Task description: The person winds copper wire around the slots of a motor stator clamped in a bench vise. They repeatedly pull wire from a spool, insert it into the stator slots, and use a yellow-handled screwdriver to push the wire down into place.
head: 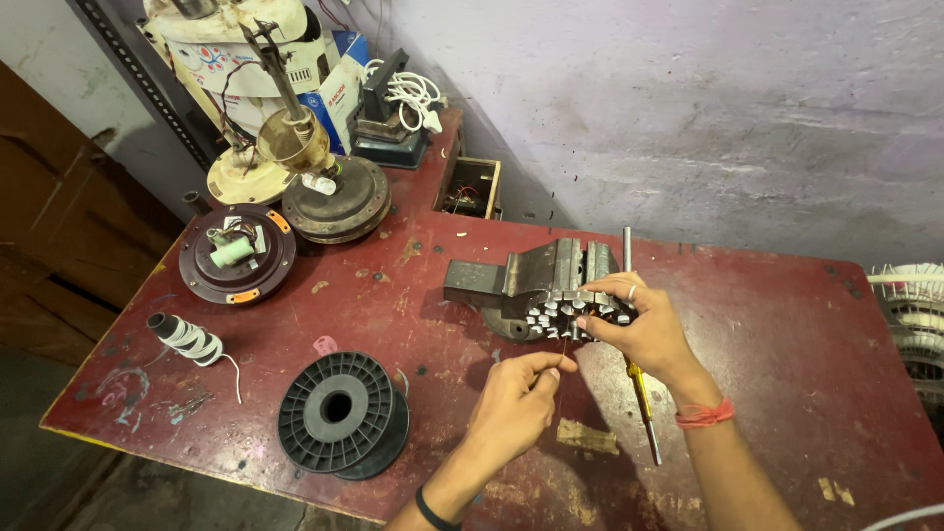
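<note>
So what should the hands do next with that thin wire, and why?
Probably pull the wire snug. The left hand pinches its lower end, while the right hand steadies the metal core gripped in the vise, fingertips at the slots.

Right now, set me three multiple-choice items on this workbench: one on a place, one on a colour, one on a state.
1. Where does the black spool lie?
A. by the near edge of the table, left of the hands
B. on the vise
C. against the wall

2. What colour is the band on the right wrist?
A. blue
B. red
C. white

3. What is the left hand doing?
A. lying flat and open
B. gripping the vise handle
C. pinching a thin wire

Answers:
1. A, the spool lies flat near the front edge.
2. B, a red band circles the wrist behind the right hand.
3. C, its fingertips close on a fine wire running up to the stator in the vise.
</note>
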